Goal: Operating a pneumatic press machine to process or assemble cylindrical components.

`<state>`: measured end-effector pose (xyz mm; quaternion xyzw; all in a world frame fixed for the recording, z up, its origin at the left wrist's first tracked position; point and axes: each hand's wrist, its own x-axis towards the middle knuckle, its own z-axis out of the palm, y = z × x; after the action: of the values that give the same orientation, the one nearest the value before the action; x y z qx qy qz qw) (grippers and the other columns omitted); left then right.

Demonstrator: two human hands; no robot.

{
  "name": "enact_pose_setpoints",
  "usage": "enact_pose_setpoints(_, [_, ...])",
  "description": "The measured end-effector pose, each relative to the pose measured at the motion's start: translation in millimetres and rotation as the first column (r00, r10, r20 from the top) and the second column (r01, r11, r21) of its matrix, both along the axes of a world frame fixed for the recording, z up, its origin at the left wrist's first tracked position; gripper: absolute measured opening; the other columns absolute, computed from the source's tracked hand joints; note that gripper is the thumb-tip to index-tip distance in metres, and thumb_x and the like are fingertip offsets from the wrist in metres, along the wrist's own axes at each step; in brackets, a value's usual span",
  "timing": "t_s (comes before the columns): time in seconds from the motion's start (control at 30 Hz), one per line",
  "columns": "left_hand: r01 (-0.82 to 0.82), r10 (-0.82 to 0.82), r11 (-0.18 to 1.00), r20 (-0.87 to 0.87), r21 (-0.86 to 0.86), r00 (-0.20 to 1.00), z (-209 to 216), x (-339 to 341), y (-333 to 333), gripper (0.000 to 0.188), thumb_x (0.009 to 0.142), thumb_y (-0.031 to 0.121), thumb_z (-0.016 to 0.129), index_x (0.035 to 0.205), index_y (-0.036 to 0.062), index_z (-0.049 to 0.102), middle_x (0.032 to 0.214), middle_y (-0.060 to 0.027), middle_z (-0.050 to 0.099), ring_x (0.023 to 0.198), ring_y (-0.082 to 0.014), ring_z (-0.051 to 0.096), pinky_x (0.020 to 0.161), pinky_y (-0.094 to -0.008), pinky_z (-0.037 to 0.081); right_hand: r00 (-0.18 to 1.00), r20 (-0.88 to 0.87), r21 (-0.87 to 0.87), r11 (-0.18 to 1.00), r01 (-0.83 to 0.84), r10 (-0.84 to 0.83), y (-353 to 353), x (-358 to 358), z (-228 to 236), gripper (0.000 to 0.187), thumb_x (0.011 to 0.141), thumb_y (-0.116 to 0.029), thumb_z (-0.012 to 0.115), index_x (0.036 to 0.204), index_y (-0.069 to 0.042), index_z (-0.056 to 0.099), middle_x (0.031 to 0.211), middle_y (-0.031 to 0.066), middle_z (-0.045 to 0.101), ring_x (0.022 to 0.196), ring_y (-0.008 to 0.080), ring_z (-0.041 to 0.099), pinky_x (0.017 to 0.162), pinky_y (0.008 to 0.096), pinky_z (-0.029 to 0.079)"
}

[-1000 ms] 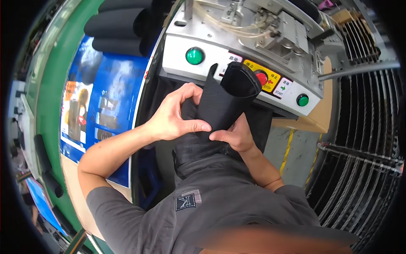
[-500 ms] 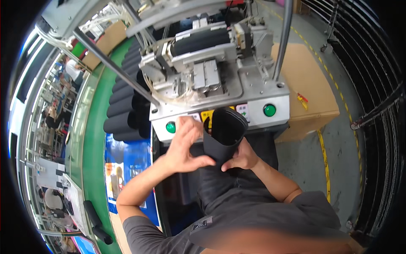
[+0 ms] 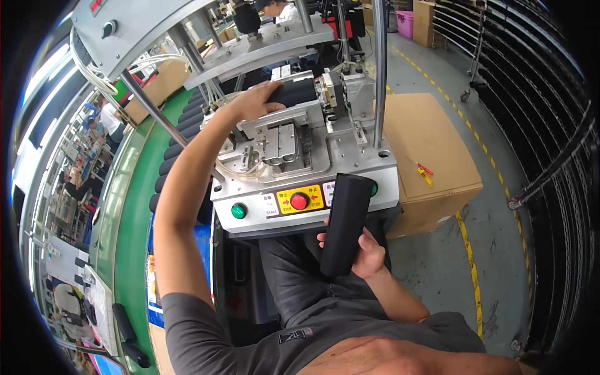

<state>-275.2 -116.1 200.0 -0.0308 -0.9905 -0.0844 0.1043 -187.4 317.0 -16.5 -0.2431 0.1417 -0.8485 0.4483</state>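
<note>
My right hand (image 3: 369,255) holds a black tube (image 3: 347,225) upright over my lap, in front of the machine's panel, with fingers and thumb around its lower half. My left hand (image 3: 251,103) reaches far forward into the metal machine (image 3: 382,164). Its fingers and thumb span the left end of another black tube (image 3: 299,92) that lies crosswise in the fixture. The palm side of that hand is hidden.
On the machine's front panel are a red button (image 3: 299,200) and a green button (image 3: 239,210). A cardboard box (image 3: 437,150) at the right bears a red-and-yellow tool (image 3: 425,174). Several black tubes (image 3: 164,183) are stacked left of the machine. Metal posts (image 3: 380,75) frame the fixture.
My left hand has gone from beside the held tube forward onto the tube in the fixture. The tube in my right hand now shows its long side instead of its open end.
</note>
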Motion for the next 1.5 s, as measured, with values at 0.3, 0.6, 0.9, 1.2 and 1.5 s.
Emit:
enact_pose_setpoints(0.3, [0.02, -0.126, 0.977, -0.494, -0.214, 0.86, 8.3, 154.6, 117.5, 0.079, 0.08, 0.024, 0.09, 0.148, 0.0024, 0.058, 0.138, -0.0182, 0.062, 0.118, -0.039, 0.063, 0.106, -0.0475, 0.052, 0.993, 0.079, 0.079, 0.992, -0.099, 0.093, 13.1, -16.6, -49.6, 0.107, 0.092, -0.07, 0.078, 0.165, 0.0, 0.045, 0.144, 0.0258, 0.067, 0.13, 0.0407, 0.068, 0.108, 0.0499, 0.055])
enact_pose_setpoints(0.6, [0.297, -0.305, 0.948, 0.055, 0.116, 0.951, -144.3, 283.1, 149.9, 0.076, 0.077, 0.031, 0.092, 0.138, 0.0026, 0.057, 0.13, -0.0151, 0.069, 0.112, -0.0342, 0.07, 0.103, -0.0434, 0.055, 0.04, -0.945, -0.174, 0.601, 0.78, -0.326, -43.4, -102.6, 136.0, 0.1, 0.07, -0.026, 0.102, 0.157, -0.001, 0.059, 0.135, 0.0149, 0.073, 0.116, 0.0319, 0.071, 0.105, 0.0401, 0.055])
enact_pose_setpoints(0.9, [0.288, -0.33, 0.935, 0.213, 0.205, 0.92, -203.8, 282.4, 117.8, 0.069, 0.08, 0.035, 0.094, 0.131, 0.0009, 0.062, 0.115, -0.0175, 0.076, 0.107, -0.0385, 0.075, 0.102, -0.0468, 0.057, -0.716, -0.666, -0.494, 0.593, 0.635, 0.211, -209.8, -155.3, 244.3, 0.076, 0.086, -0.029, 0.088, 0.156, -0.014, 0.064, 0.139, 0.0137, 0.074, 0.124, 0.0347, 0.069, 0.109, 0.0419, 0.053])
enact_pose_setpoints(1.2, [0.3, -0.351, 0.927, 0.239, 0.225, 0.905, -206.1, 284.3, 118.1, 0.066, 0.082, 0.036, 0.094, 0.128, -0.0004, 0.065, 0.113, -0.0172, 0.077, 0.106, -0.0388, 0.076, 0.103, -0.0464, 0.058, -0.661, -0.626, -0.153, 0.766, 0.625, 0.414, -279.7, -229.9, 224.1, 0.069, 0.102, -0.038, 0.075, 0.164, -0.018, 0.054, 0.148, 0.0147, 0.069, 0.125, 0.0339, 0.068, 0.107, 0.0439, 0.053])
enact_pose_setpoints(1.5, [0.293, -0.352, 0.926, 0.269, 0.236, 0.896, -207.6, 282.6, 119.8, 0.068, 0.083, 0.038, 0.094, 0.13, -0.0011, 0.065, 0.113, -0.017, 0.078, 0.106, -0.0372, 0.077, 0.103, -0.0455, 0.059, -0.53, -0.62, -0.017, 0.665, 0.747, 0.579, -288.5, -224.8, 221.1, 0.069, 0.107, -0.039, 0.069, 0.168, -0.014, 0.049, 0.166, 0.0128, 0.059, 0.144, 0.0325, 0.061, 0.119, 0.0433, 0.048])
